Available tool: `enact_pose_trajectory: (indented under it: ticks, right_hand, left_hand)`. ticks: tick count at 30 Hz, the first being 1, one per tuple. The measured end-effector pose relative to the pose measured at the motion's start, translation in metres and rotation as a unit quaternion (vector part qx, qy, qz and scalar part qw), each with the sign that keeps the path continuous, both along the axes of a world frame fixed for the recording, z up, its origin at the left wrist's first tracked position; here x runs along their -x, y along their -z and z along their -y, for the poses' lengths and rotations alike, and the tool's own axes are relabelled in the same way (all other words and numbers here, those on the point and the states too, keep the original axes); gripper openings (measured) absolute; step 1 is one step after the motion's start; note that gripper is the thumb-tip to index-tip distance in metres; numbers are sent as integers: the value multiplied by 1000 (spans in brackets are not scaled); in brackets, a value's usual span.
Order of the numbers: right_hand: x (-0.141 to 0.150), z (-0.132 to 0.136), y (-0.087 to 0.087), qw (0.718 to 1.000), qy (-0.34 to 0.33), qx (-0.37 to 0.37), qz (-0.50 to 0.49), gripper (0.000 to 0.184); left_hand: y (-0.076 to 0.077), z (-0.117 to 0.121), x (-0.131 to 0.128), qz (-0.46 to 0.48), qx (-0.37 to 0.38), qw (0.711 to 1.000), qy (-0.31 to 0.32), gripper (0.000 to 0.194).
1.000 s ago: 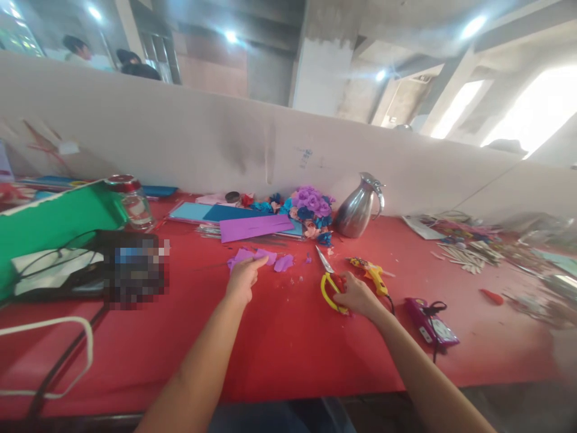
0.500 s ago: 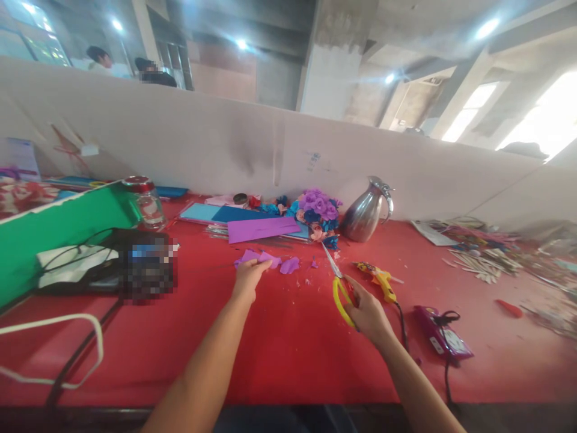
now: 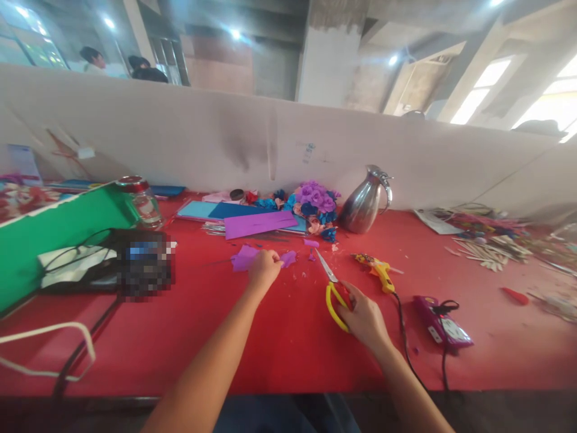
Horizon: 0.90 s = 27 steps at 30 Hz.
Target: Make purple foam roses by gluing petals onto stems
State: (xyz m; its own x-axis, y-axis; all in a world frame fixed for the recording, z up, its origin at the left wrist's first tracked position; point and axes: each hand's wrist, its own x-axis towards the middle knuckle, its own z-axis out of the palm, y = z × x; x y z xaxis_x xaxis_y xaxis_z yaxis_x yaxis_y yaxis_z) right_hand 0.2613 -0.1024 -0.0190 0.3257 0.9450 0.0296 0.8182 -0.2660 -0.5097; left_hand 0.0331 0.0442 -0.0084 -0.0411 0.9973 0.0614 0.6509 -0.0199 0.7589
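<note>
My right hand [image 3: 366, 316] is wrapped round the yellow-handled scissors [image 3: 334, 294], whose pointed blades aim up and left and look nearly closed. With its fingers pinched together, my left hand [image 3: 265, 270] is low over the red table, between purple paper pieces [image 3: 243, 257] on its left and a smaller purple paper piece [image 3: 288, 258] at its fingertips. Whether it grips that piece is hidden. Close to the scissors' tips lies a small purple strip [image 3: 311, 243]. Behind them are a large purple sheet [image 3: 259, 224] and a bunch of paper flowers [image 3: 318, 201].
A steel jug [image 3: 364, 201] stands behind my right hand. To its right on the red table [image 3: 279, 355] lie a yellow glue gun [image 3: 378, 270] and a purple power strip [image 3: 444, 325] with cords. A lidded glass jar [image 3: 145, 204] and a green board [image 3: 90, 222] are at left.
My left hand has moved right, off the purple pieces it was touching, to the smaller one. The scissors shifted slightly left and down. A purple strip now shows near their tips.
</note>
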Motion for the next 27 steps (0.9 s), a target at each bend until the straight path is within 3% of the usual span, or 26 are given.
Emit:
enact_pose_trajectory:
  ticks: [5,9,12,14,15,19,27]
  right_hand:
    - [0,-8,-12,997,-24,-9,77,48]
    - [5,-23,-21,987,-47,-100,116,37]
    - [26,-51,-25,982,-96,-160,-8,33]
    - [46,-76,-25,966,-134,-115,-189,30]
    - [57,-89,-23,961,-133,-103,-218,28]
    - [88,-122,-9,951,-111,-101,-271,20]
    - [83,-124,7,921,-111,-107,-357,28]
  left_hand:
    - [1,8,-8,-9,-10,1000,4,14]
    - [1,9,-1,47,-18,999,-6,8]
    - [2,10,5,106,-10,994,-19,5]
    - [2,11,6,143,-1,989,-28,5]
    - [1,12,7,158,3,987,-32,7]
    - [-4,17,5,203,13,978,-41,12]
    - [-5,20,4,228,30,972,-45,10]
